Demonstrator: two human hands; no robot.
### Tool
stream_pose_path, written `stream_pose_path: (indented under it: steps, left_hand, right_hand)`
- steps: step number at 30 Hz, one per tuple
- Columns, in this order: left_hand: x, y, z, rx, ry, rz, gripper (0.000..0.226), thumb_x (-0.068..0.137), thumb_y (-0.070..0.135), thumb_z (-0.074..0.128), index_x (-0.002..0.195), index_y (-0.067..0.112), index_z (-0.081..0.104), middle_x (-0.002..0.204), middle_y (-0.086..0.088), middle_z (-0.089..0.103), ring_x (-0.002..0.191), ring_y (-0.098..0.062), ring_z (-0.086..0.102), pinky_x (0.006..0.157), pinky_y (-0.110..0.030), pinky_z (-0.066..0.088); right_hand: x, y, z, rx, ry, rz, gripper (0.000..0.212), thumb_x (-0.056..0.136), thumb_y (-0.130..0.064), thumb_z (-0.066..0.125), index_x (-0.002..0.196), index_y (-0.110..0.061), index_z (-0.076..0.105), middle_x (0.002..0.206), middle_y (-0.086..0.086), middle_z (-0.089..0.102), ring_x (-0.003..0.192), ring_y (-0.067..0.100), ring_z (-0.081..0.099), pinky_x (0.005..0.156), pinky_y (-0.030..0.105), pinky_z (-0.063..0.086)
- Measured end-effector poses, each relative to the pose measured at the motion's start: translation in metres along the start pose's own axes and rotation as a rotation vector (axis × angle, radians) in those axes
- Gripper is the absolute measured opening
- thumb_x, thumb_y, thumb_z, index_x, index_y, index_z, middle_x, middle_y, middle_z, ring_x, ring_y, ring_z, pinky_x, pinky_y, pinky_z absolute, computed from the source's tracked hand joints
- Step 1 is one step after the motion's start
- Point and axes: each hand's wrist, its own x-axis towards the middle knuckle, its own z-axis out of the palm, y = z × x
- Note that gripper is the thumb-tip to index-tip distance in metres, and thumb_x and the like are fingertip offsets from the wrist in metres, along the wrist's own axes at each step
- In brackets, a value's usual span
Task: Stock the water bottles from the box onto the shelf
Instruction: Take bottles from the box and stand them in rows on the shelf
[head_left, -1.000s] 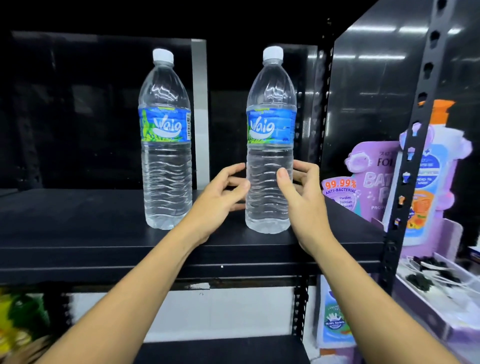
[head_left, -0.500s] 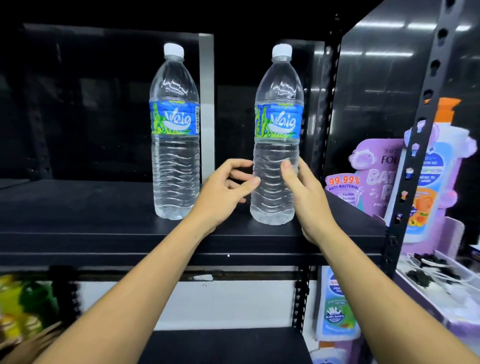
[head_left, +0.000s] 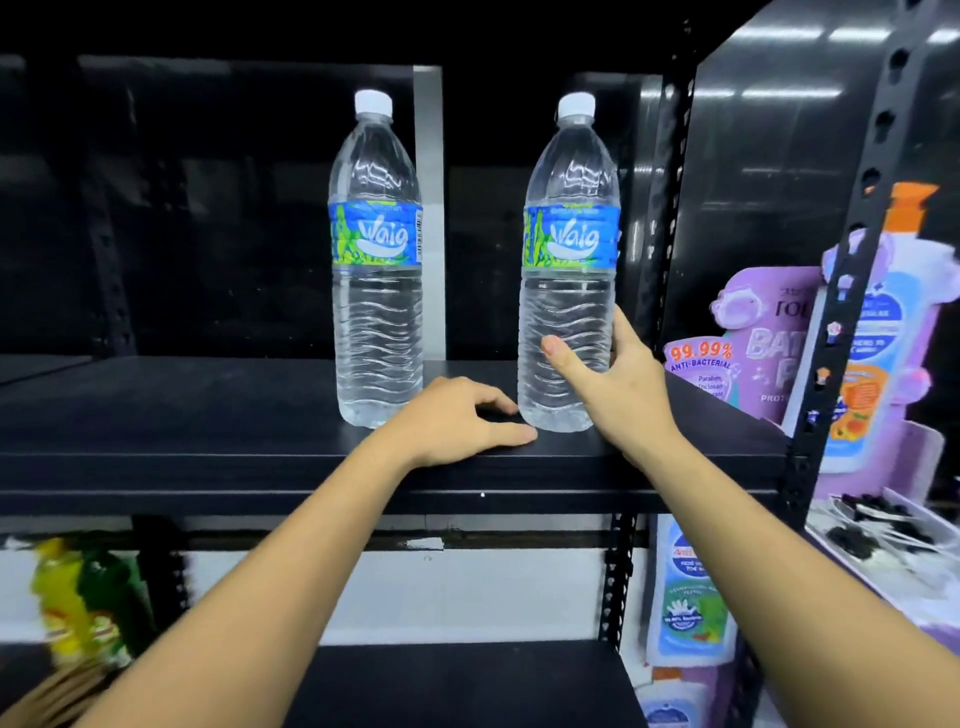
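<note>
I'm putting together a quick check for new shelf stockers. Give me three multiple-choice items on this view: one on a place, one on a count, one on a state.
1. Where does the left hand rest?
A. On the shelf board by the right bottle's base
B. On a bottle cap
C. On the purple display

2. How many bottles stand on that board?
A. One
B. Two
C. Four

3. What is the right hand doing?
A. Hanging free
B. Gripping the right bottle's lower body
C. Twisting a cap

Key: 1 A, its fingers lie on the board beside that base. 2 B, only the left bottle and the right bottle stand there. 3 B, thumb in front, fingers round the far side.
</note>
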Motion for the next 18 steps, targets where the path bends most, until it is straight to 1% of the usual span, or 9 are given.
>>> stream_pose_path:
  steps: [3, 4, 5, 6, 8, 10, 12, 15, 18]
  left_hand:
    - [0.001, -0.002, 0.001, -0.022, 0.025, -0.001, 0.037, 0.083, 0.059, 0.074, 0.108, 0.033, 0.079, 0.109, 0.016, 0.073, 0.102, -0.004, 0.056, 0.085, -0.018, 0.037]
    - [0.001, -0.002, 0.002, -0.025, 0.024, 0.003, 0.037, 0.083, 0.059, 0.074, 0.109, 0.032, 0.079, 0.11, 0.016, 0.073, 0.102, -0.004, 0.056, 0.083, -0.016, 0.036]
    - [0.002, -0.003, 0.002, -0.025, 0.02, 0.006, 0.038, 0.083, 0.058, 0.074, 0.11, 0.032, 0.078, 0.113, 0.017, 0.073, 0.103, -0.004, 0.055, 0.082, -0.014, 0.035]
    - [0.001, -0.002, 0.002, -0.022, 0.017, 0.007, 0.038, 0.083, 0.058, 0.074, 0.111, 0.032, 0.078, 0.115, 0.017, 0.073, 0.103, -0.004, 0.053, 0.081, -0.013, 0.034]
    - [0.003, -0.004, 0.003, -0.028, 0.019, 0.005, 0.038, 0.083, 0.059, 0.074, 0.11, 0.032, 0.078, 0.117, 0.017, 0.072, 0.107, -0.005, 0.051, 0.086, -0.016, 0.036]
    - [0.004, -0.006, 0.004, -0.037, 0.025, 0.001, 0.037, 0.082, 0.06, 0.074, 0.108, 0.034, 0.078, 0.115, 0.019, 0.071, 0.113, -0.007, 0.052, 0.094, -0.024, 0.04]
    - [0.005, -0.009, 0.006, -0.043, 0.027, -0.004, 0.037, 0.08, 0.063, 0.074, 0.105, 0.036, 0.078, 0.111, 0.02, 0.071, 0.117, -0.008, 0.052, 0.099, -0.028, 0.043]
    - [0.006, -0.01, 0.007, -0.037, 0.036, -0.015, 0.038, 0.078, 0.066, 0.073, 0.104, 0.038, 0.077, 0.111, 0.016, 0.07, 0.115, -0.007, 0.052, 0.095, -0.027, 0.044]
    - [0.007, -0.01, 0.007, -0.035, 0.035, -0.019, 0.039, 0.078, 0.066, 0.073, 0.106, 0.038, 0.077, 0.113, 0.014, 0.069, 0.114, -0.005, 0.052, 0.092, -0.025, 0.042]
  right_hand:
    - [0.01, 0.002, 0.002, -0.089, -0.009, 0.018, 0.048, 0.086, -0.048, 0.078, 0.127, -0.033, 0.058, 0.098, -0.025, 0.07, 0.092, -0.015, 0.063, 0.081, 0.006, 0.045]
    - [0.015, 0.002, 0.003, -0.115, -0.021, 0.033, 0.049, 0.086, -0.048, 0.078, 0.127, -0.031, 0.058, 0.097, -0.025, 0.068, 0.092, -0.014, 0.062, 0.078, 0.004, 0.043]
    - [0.019, 0.003, 0.004, -0.133, -0.035, 0.05, 0.05, 0.086, -0.049, 0.077, 0.127, -0.029, 0.058, 0.098, -0.023, 0.067, 0.094, -0.008, 0.063, 0.08, 0.007, 0.044]
    - [0.024, 0.005, 0.006, -0.145, -0.044, 0.068, 0.052, 0.085, -0.049, 0.078, 0.128, -0.027, 0.058, 0.101, -0.02, 0.067, 0.099, 0.001, 0.065, 0.085, 0.014, 0.046]
    - [0.036, 0.01, 0.009, -0.165, -0.048, 0.098, 0.055, 0.084, -0.05, 0.078, 0.129, -0.024, 0.059, 0.106, -0.015, 0.067, 0.108, 0.011, 0.065, 0.094, 0.026, 0.048]
    - [0.048, 0.016, 0.014, -0.191, -0.056, 0.126, 0.056, 0.085, -0.05, 0.078, 0.13, -0.022, 0.059, 0.109, -0.013, 0.066, 0.109, 0.013, 0.063, 0.092, 0.026, 0.046]
    - [0.059, 0.023, 0.019, -0.22, -0.068, 0.145, 0.059, 0.086, -0.05, 0.076, 0.132, -0.02, 0.057, 0.114, -0.009, 0.066, 0.104, 0.012, 0.059, 0.088, 0.024, 0.041]
    - [0.076, 0.034, 0.026, -0.257, -0.091, 0.158, 0.061, 0.086, -0.052, 0.075, 0.132, -0.017, 0.057, 0.121, -0.005, 0.068, 0.103, 0.012, 0.058, 0.087, 0.022, 0.039]
    - [0.094, 0.045, 0.032, -0.317, -0.136, 0.161, 0.06, 0.085, -0.057, 0.074, 0.13, -0.019, 0.062, 0.123, -0.002, 0.071, 0.115, 0.02, 0.064, 0.089, 0.025, 0.041]
